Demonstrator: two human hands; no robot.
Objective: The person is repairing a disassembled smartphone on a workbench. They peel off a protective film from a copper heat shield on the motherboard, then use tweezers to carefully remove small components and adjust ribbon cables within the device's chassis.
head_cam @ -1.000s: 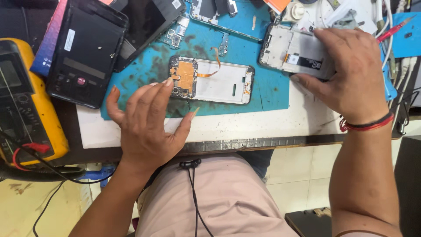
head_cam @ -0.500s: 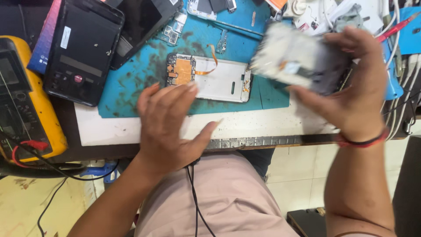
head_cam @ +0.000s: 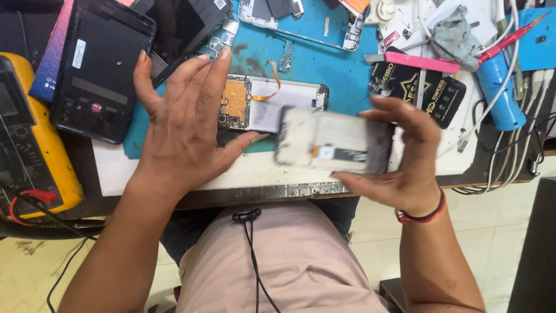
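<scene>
Grey phone frame lifted off the worktop toward the body

Grey and white, the phone frame has been raised from the far right of the teal mat and brought near the worktop's front edge, where it is now held in the air, blurred by motion. It appears to be under inspection or turning. The right hand is closed around its right end, fingers above and thumb beneath. The left hand is spread open, holding nothing, hovering just left of the frame. Beyond both hands, the opened phone lies flat on the mat, untouched.
</scene>
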